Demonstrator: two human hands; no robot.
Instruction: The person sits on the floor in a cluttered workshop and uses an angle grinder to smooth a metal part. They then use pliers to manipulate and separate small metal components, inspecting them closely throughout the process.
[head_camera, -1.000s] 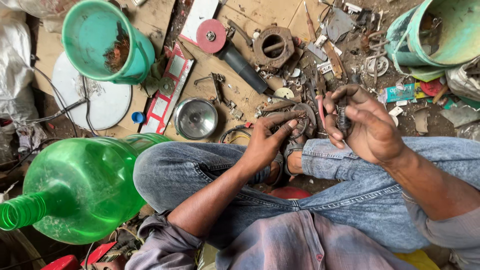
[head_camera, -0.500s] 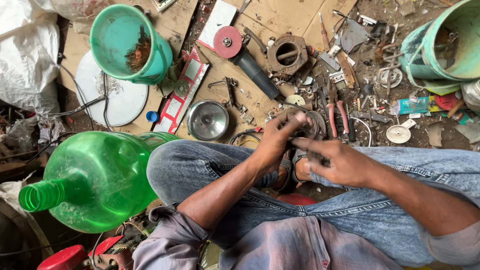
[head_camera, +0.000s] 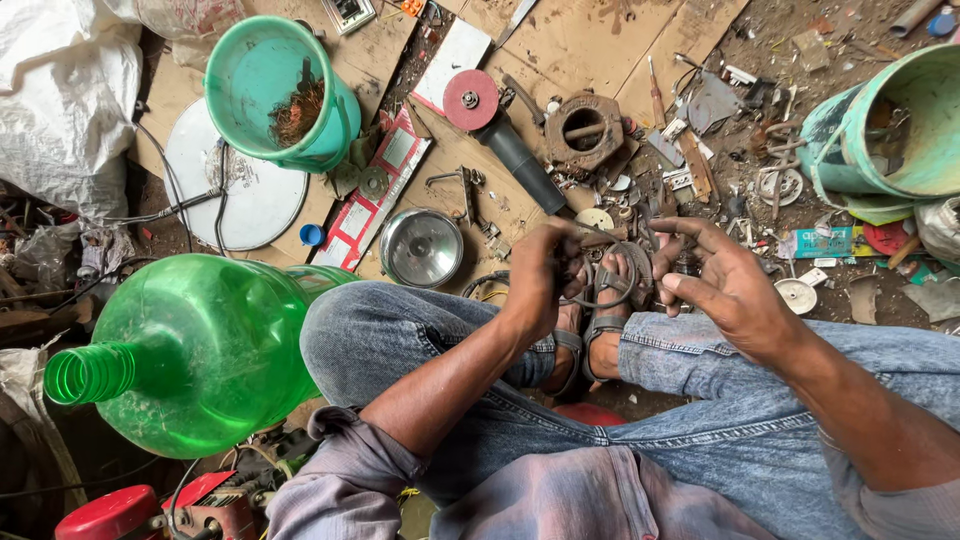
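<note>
A big green plastic bottle (head_camera: 205, 350) lies on its side at the near left, its neck pointing left. Farther off stand a green bucket (head_camera: 262, 75) and a white round disc (head_camera: 250, 195), with a shiny metal bowl (head_camera: 421, 247) nearer the middle and an angle grinder (head_camera: 500, 135) beyond it. The left hand (head_camera: 540, 272) has its grip pressed together on a dark wire loop (head_camera: 615, 285) that sits over the sandalled feet, just beyond the knees. The right hand (head_camera: 725, 285) is beside it, fingers spread and curled, touching the loop's right end. At the far right stands another green bucket (head_camera: 845, 130)
</note>
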